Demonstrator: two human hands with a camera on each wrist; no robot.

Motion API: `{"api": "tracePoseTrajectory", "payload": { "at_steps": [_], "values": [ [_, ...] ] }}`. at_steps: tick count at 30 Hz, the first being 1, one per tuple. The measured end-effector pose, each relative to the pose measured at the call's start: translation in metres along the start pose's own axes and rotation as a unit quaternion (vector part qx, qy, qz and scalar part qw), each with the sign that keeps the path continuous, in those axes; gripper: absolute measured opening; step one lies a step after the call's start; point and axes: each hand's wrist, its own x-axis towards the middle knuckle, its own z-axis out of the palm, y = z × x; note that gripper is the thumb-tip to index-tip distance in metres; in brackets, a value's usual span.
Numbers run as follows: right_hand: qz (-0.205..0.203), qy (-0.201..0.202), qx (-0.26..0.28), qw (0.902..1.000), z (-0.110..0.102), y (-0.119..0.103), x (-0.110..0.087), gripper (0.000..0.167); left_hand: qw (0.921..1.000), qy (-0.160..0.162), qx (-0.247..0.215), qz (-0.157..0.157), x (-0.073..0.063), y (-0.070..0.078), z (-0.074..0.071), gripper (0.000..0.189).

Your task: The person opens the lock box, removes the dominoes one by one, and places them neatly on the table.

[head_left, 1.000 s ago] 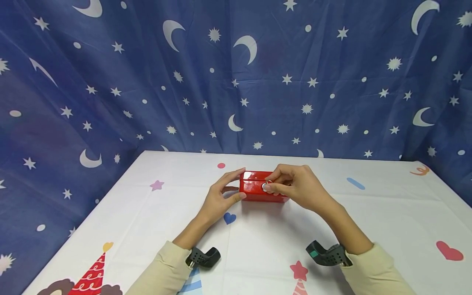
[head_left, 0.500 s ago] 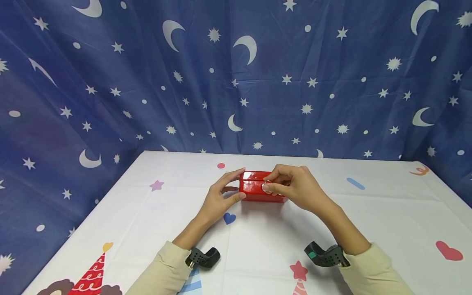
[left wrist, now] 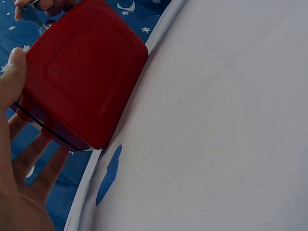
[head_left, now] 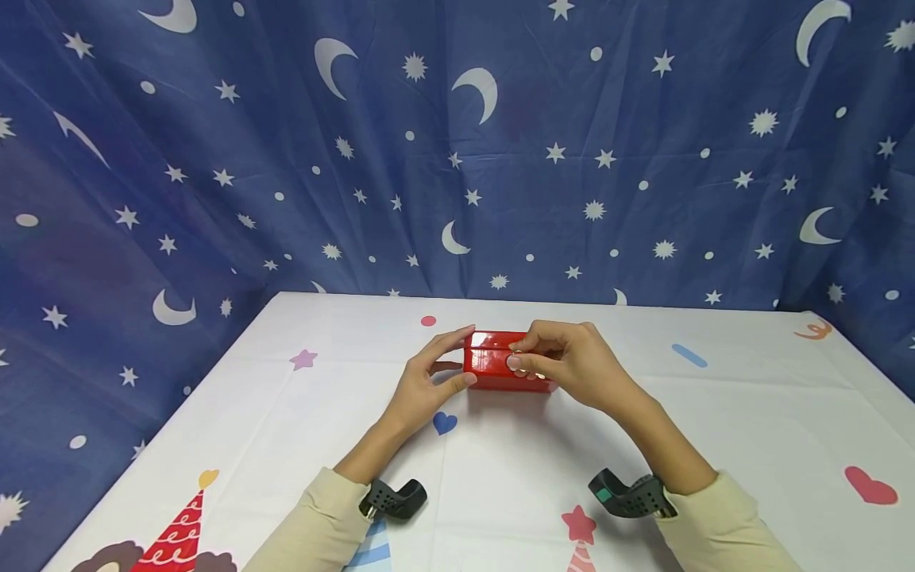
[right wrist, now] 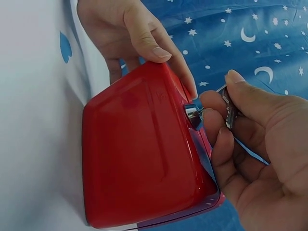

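A shiny red lockbox (head_left: 493, 361) rests on the white-covered table, its lid down. My left hand (head_left: 426, 385) holds its left end, with the thumb on the near edge and the fingers spread along the far side. In the right wrist view a silver lock (right wrist: 193, 115) sticks out of the box. My right hand (head_left: 582, 361) pinches a key at this lock, and its fingers hide most of that key. A second key (right wrist: 230, 109) hangs by the fingers from a thin ring. Some metal keys (left wrist: 36, 17) also show at the box's top in the left wrist view.
The white tablecloth (head_left: 515, 477) carries printed hearts, stars and party hats. Behind the table hangs a blue curtain (head_left: 529, 199) with moons and stars. Black camera bands (head_left: 393, 499) sit on both wrists.
My right hand has shifted very slightly left and turned a little at the lock; the silver disc by its thumb is now mostly covered. The left hand and the lockbox stay put.
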Motion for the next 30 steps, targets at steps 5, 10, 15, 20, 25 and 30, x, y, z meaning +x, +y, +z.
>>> {"api": "tracePoseTrajectory", "payload": {
  "at_steps": [5, 10, 15, 20, 25, 30],
  "values": [
    [-0.012, 0.006, -0.005, 0.9999, 0.0004, 0.0010, 0.0003, 0.015, 1.0000, 0.002, 0.006, 0.005, 0.0001, -0.0003, -0.0003, 0.062],
    [-0.013, 0.003, -0.003, 0.9999, -0.0003, 0.0024, 0.0002, 0.017, 1.0000, 0.002, 0.008, 0.003, 0.0002, -0.0001, -0.0002, 0.061],
    [-0.007, -0.002, -0.002, 1.0000, -0.0003, 0.0031, 0.0001, 0.017, 1.0000, 0.002, 0.007, -0.002, -0.0001, 0.0000, 0.0000, 0.060],
    [-0.008, -0.002, -0.007, 0.9999, -0.0003, 0.0039, 0.0000, 0.017, 0.9999, 0.002, 0.010, 0.004, 0.0000, -0.0008, -0.0001, 0.060],
    [-0.008, -0.003, -0.006, 1.0000, -0.0004, 0.0042, 0.0000, 0.017, 0.9999, 0.001, 0.009, 0.007, 0.0003, -0.0017, -0.0001, 0.060],
    [-0.003, -0.005, -0.003, 1.0000, -0.0003, 0.0044, 0.0001, 0.017, 1.0000, 0.001, 0.008, 0.005, 0.0001, -0.0011, -0.0001, 0.060]
  ]
}}
